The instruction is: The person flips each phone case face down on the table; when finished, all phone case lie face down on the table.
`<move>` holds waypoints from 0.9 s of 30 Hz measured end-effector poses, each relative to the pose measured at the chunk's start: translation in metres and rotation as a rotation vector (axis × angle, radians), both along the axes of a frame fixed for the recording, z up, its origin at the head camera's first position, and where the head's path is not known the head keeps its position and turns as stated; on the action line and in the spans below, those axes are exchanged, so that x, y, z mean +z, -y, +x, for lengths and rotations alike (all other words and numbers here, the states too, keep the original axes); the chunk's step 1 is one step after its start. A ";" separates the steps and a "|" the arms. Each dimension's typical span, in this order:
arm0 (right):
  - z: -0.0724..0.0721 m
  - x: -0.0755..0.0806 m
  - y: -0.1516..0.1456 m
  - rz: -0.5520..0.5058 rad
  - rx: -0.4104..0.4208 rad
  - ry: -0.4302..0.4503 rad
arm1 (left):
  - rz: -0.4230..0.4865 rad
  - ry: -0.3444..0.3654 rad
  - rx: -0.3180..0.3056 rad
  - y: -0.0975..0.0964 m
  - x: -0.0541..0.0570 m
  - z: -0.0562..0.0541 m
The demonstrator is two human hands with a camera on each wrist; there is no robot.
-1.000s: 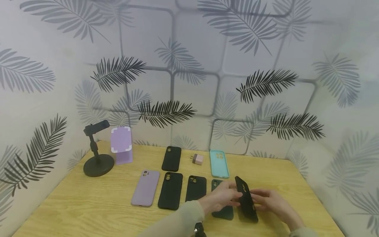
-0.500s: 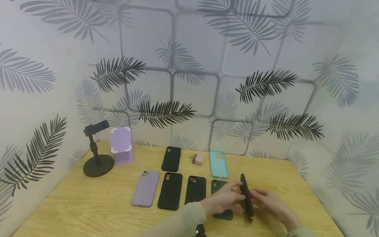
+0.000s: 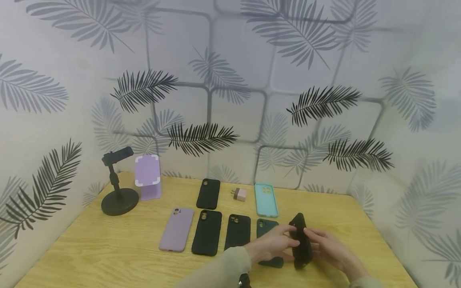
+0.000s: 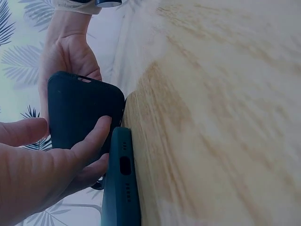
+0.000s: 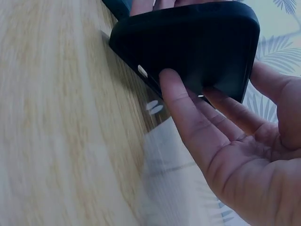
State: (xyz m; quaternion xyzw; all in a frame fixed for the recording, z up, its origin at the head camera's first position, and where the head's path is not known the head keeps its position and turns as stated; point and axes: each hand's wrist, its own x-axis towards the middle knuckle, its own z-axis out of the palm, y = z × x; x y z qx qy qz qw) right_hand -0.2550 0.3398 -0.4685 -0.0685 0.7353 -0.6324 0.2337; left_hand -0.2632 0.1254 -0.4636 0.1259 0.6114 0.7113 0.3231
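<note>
A black phone case [image 3: 303, 251] stands tilted on its edge at the right of the table, held between both hands. My left hand [image 3: 274, 242] grips it from the left, its fingers against the outer back [image 4: 82, 106] in the left wrist view. From the other side my right hand [image 3: 333, 249] holds it; in the right wrist view the fingers reach into the hollow inside [image 5: 197, 52] while the thumb lies at the rim. Beneath my left hand lies a dark green phone case [image 3: 267, 225], partly covered by that hand and showing its port end [image 4: 124, 179] in the left wrist view.
Left of the hands lie two black cases [image 3: 238, 230] [image 3: 207, 232] and a lilac case [image 3: 177, 229]. Behind are another black case [image 3: 208, 194], a pink charger plug [image 3: 240, 194] and a turquoise case [image 3: 266, 200]. A black stand [image 3: 120, 202] and lilac holder [image 3: 147, 170] occupy the back left.
The black case has turned between the hands, from its back showing, through edge-on, to its present tilt. Both hands stay in nearly the same place; the other things have not moved.
</note>
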 end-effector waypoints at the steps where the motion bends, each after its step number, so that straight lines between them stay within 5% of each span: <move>1: 0.001 0.000 -0.001 0.003 -0.005 -0.001 | -0.007 -0.001 0.002 0.001 0.000 0.000; 9: 0.005 -0.002 -0.011 0.085 -0.098 -0.035 | -0.035 -0.024 0.011 0.005 0.000 0.002; 27: 0.008 0.000 -0.022 0.230 -0.093 -0.097 | -0.088 -0.100 -0.037 0.017 0.007 0.002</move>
